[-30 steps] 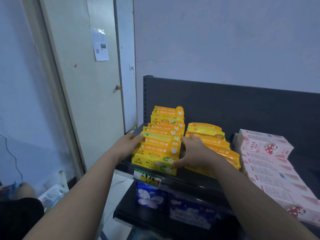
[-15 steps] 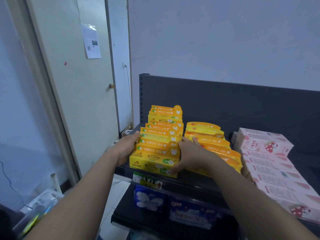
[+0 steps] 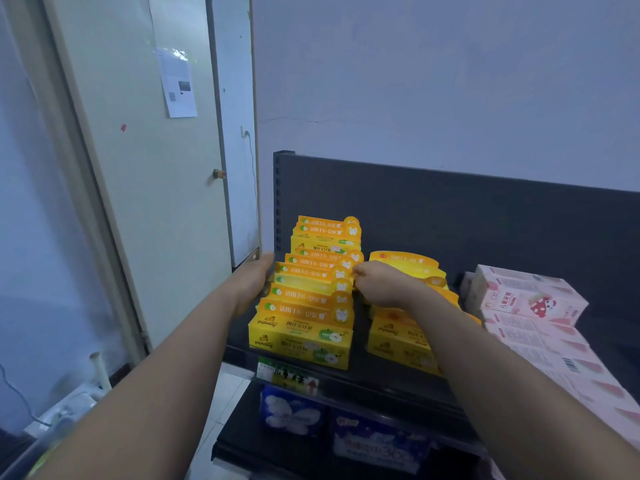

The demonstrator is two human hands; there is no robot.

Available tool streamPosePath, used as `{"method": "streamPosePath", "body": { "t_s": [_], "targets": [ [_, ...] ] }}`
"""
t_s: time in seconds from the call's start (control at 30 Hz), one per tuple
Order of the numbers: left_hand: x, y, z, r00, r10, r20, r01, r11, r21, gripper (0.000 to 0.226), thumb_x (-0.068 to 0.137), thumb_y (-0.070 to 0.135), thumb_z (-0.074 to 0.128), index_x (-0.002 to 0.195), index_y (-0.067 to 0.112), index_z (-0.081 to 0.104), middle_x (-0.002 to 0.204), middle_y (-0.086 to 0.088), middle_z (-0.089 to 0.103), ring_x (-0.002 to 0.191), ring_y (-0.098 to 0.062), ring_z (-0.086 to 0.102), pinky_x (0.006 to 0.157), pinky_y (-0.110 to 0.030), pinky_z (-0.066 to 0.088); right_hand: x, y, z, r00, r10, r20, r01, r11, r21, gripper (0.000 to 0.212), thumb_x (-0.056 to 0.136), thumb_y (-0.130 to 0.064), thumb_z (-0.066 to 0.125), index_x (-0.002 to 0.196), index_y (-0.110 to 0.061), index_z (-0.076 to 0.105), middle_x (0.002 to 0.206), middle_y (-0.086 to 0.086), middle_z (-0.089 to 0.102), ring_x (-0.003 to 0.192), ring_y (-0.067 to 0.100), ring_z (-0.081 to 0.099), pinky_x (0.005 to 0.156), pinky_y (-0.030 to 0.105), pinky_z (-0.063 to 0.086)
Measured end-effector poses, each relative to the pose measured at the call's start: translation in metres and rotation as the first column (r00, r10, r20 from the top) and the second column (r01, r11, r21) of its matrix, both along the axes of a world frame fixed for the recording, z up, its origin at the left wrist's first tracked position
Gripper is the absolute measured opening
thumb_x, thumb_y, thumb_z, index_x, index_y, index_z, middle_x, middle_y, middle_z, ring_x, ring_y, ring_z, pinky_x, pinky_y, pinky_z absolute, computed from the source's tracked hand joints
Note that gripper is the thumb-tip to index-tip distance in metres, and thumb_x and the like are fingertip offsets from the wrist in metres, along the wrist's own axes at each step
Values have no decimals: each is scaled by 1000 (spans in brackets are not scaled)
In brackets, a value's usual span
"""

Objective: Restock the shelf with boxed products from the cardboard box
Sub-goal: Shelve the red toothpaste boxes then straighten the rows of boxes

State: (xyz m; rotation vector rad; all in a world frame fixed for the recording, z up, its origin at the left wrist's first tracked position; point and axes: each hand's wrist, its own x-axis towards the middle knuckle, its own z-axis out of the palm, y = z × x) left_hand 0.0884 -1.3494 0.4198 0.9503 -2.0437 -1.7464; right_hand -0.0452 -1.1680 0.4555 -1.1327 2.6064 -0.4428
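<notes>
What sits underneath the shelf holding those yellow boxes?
On a lower shelf stand a blue-and-white pack and a darker blue pack beside it. A price label hangs on the upper shelf front edge. Anything further back is hidden by that shelf.

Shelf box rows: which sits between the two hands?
The leftmost yellow row, green apple marks: left hand and right hand flank it, unlike the orange-marked row or pink row.

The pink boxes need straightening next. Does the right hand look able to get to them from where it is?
Probably yes. The right hand is at the yellow boxes, and only the low orange row lies between it and the pink boxes; the space above is open.
</notes>
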Motion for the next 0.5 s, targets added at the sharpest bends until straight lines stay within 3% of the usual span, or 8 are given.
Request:
{"method": "streamPosePath", "body": {
  "t_s": [0.07, 0.17, 0.23, 0.33, 0.43, 0.5],
  "targets": [
    [-6, 0, 1, 1000, 16, 12, -16, 999, 35, 45, 99, 50, 30, 67, 20, 37, 52, 2, 35, 48, -14, 33, 57, -29, 33, 0, -6, -4, 1000, 24, 6, -24, 1000, 17, 28, 94, -12, 33, 105, -7, 57, 107, 14, 58, 97, 29, 56, 83, 45, 49],
    [-8, -2, 1, 1000, 10, -5, -10, 1000, 16, 46, 100, 50, 30, 66, 19, 37, 53, 3, 35, 46, -13, 33, 55, -29, 31, -4, -10, -8, 999, 29, 15, -29, 999, 13, 24, 93, -9, 34, 97, -6, 58, 98, 13, 59, 89, 27, 56, 72, 40, 48],
    [-7, -8, -2, 1000, -10, 0, 10, 1000, 5, 49, 100, 51, 27, 68, 18, 42, 62, -2, 44, 56, -16, 40, 62, -32, 34, -9, -9, -8, 1000, 14, 22, -14, 1000, -3, 21, 93, -8, 35, 93, -8, 56, 96, 9, 57, 91, 27, 57, 73, 38, 49],
    [-9, -19, -8, 999, -36, 0, 36, 999, 8, 51, 100, 53, 26, 83, 16, 57, 89, -3, 64, 86, -20, 59, 89, -41, 45, -18, -6, -8, 1000, 1, 30, 0, 999, -44, 27, 92, -10, 41, 114, -7, 56, 116, 10, 60, 105, 28, 58, 90, 46, 52],
    [-17, -25, -6, 999, -45, 6, 46, 998, -47, 48, 101, 51, 26, 101, 16, 58, 98, 0, 69, 97, -18, 63, 103, -40, 40, -23, -5, -2, 999, -35, -24, 33, 996, -81, 46, 95, -16, 47, 141, -15, 40, 135, 5, 51, 121, 26, 50, 100, 39, 46],
    [-26, -28, -5, 999, -51, -14, 50, 998, -46, 50, 100, 52, 27, 121, 15, 53, 112, -3, 66, 107, -20, 60, 109, -40, 35, -26, -8, 1, 996, -40, -75, 34, 996, -81, 48, 96, -18, 48, 142, -15, 37, 140, 8, 48, 127, 28, 45, 106, 40, 40]
  ]
}}
